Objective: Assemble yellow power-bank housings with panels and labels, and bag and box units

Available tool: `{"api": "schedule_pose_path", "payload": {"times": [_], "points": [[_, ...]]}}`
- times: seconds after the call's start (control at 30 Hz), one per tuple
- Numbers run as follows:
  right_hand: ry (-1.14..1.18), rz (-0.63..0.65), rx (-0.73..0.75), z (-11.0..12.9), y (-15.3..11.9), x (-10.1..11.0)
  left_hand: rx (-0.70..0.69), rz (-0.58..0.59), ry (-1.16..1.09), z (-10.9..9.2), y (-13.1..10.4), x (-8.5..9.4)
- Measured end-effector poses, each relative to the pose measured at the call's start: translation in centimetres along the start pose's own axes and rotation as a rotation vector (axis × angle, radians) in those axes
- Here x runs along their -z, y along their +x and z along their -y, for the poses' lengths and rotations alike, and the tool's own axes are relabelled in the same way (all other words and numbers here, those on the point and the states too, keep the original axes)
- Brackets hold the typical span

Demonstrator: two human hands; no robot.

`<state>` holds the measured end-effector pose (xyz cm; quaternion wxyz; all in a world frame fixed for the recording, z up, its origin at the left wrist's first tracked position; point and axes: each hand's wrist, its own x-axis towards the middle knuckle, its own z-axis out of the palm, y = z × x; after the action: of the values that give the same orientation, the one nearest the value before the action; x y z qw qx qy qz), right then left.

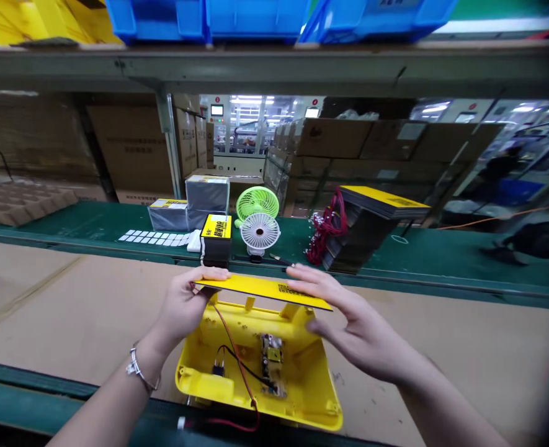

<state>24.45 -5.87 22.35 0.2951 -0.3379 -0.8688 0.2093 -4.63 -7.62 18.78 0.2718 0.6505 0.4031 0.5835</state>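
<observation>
A thin yellow panel with a black edge and a printed black code (255, 286) is held tilted over the far rim of a yellow plastic housing (309, 372). My left hand (185, 304) is closed on the panel's left end, fingers on top and thumb underneath. My right hand (348, 320) lies with stretched fingers over the panel's right end, its blurred thumb apart below. Inside the housing sit a small circuit board (273, 363) and a black two-pin plug (219, 367). A red-black cable runs over the near rim to a white connector (181, 423).
Behind stand a white fan (260, 232), a green fan (257, 202) and a black-yellow block (217, 242). Red cables (327, 233) hang beside a tall stack of yellow-topped panels (367, 230). White labels (156, 238) lie left. Overhead, a shelf (274, 71) carries blue bins (258, 22).
</observation>
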Motion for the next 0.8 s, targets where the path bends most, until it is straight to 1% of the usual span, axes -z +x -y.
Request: {"api": "schedule_pose_path", "payload": {"times": [0.07, 0.1, 0.17, 0.23, 0.3, 0.4, 0.5, 0.6, 0.73, 0.8], "points": [[0.004, -0.115, -0.052, -0.4, 0.7, -0.7, 0.157, -0.035, -0.041, 0.9, 0.4, -0.1], [0.015, -0.156, -0.086, -0.6, 1.2, -1.1, 0.209, -0.047, -0.037, 1.4, 0.7, -0.1], [0.006, -0.228, -0.144, -1.2, 2.0, -1.9, 0.267, -0.052, -0.024, 2.6, 1.2, 0.0], [-0.049, -0.289, -0.162, -1.7, 2.7, -2.7, 0.303, -0.019, -0.019, 3.7, 1.6, 0.2], [-0.110, -0.322, -0.174, -2.2, 3.2, -3.4, 0.323, -0.009, -0.018, 4.6, 1.7, 0.3], [-0.047, -0.288, -0.177, -2.7, 3.5, -4.2, 0.296, -0.059, -0.013, 5.2, 1.5, -0.1], [0.024, -0.254, -0.186, -3.1, 3.4, -4.3, 0.240, -0.119, 0.000, 4.9, 1.2, -0.7], [-0.084, -0.188, -0.226, -4.3, 3.2, -3.8, 0.200, -0.133, 0.038, 4.4, 0.9, -1.0], [-0.243, -0.034, -0.304, -6.1, 2.9, -2.9, 0.193, -0.096, 0.120, 4.2, 0.7, -1.1], [-0.295, -0.010, -0.341, -6.3, 2.9, -2.7, 0.193, -0.082, 0.174, 4.2, 0.6, -1.2]]}}
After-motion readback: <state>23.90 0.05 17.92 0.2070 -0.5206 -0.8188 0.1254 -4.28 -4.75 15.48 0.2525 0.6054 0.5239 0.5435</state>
